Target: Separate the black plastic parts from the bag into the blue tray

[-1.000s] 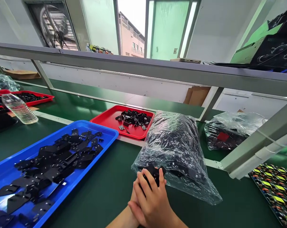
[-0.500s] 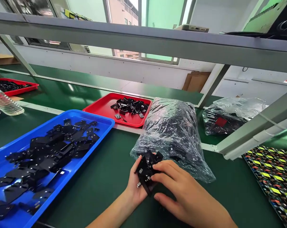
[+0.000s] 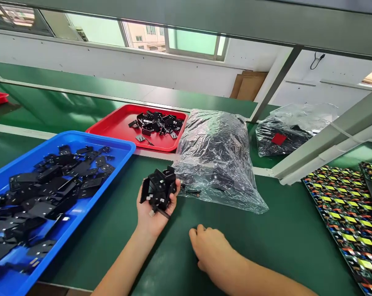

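My left hand point(image 3: 151, 224) is palm up, its fingers curled around a heap of small black plastic parts point(image 3: 160, 188), some with silvery metal ends. It is held above the green table between the blue tray and the plastic bag. My right hand point(image 3: 212, 251) is low at the tabletop, to the right of the left hand. Its fingers are curled in and pressed together; whatever they hold, if anything, is hidden. A clear plastic bag point(image 3: 218, 160) full of dark parts lies just beyond both hands.
On the left stands a blue tray point(image 3: 128, 154) of black parts. Behind it is a red tray point(image 3: 108, 125) with smaller black pieces. Circuit board panels point(image 3: 340, 213) lie on the right. A slanted metal post point(image 3: 330, 142) and overhead shelf point(image 3: 186, 18) frame the bench.
My left hand has moved left and up with the black parts. My right hand has come away from the heap, down to the table, its fingers now curled in. The view has tilted down.
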`<state>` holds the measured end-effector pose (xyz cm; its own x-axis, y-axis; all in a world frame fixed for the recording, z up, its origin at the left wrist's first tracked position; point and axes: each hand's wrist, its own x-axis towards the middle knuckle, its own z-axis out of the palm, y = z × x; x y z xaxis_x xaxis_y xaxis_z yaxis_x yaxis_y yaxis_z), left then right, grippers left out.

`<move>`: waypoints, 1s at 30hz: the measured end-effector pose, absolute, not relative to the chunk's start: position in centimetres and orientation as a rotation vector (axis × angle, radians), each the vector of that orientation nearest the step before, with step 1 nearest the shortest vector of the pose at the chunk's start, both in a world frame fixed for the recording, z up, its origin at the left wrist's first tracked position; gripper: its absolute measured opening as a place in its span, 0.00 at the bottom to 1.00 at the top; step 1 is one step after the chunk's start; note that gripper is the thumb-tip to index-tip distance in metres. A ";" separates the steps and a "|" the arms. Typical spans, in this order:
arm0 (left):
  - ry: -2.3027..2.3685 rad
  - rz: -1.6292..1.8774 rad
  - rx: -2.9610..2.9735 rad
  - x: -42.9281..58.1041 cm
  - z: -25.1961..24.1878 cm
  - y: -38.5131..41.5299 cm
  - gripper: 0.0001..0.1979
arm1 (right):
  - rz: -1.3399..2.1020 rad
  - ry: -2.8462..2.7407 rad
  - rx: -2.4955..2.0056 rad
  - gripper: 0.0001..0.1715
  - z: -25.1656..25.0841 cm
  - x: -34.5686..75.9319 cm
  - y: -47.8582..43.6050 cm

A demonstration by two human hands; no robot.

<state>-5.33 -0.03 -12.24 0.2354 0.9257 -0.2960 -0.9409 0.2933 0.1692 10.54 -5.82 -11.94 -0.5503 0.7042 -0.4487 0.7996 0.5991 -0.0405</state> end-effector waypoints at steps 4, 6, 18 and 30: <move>0.347 1.355 -0.043 -6.2 -11.9 0.5 0.19 | -0.296 2.624 1.130 0.19 -13.1 9.7 -5.7; 0.338 1.369 -0.039 -6.3 -11.9 0.7 0.19 | -0.389 2.778 1.121 0.12 -13.1 10.3 -4.4; 0.351 1.342 -0.029 -6.0 -12.3 0.9 0.23 | -3.479 1.220 1.139 0.14 -15.9 11.9 2.5; 0.337 1.328 -0.040 -5.9 -12.7 0.9 0.21 | -2.747 2.299 1.801 0.16 -14.6 13.3 3.7</move>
<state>-5.94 0.86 -12.74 0.1996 0.9437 -0.2637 -0.9552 0.2474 0.1624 13.33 3.68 -14.63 -0.3144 0.9467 -0.0695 -0.0987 -0.1054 -0.9895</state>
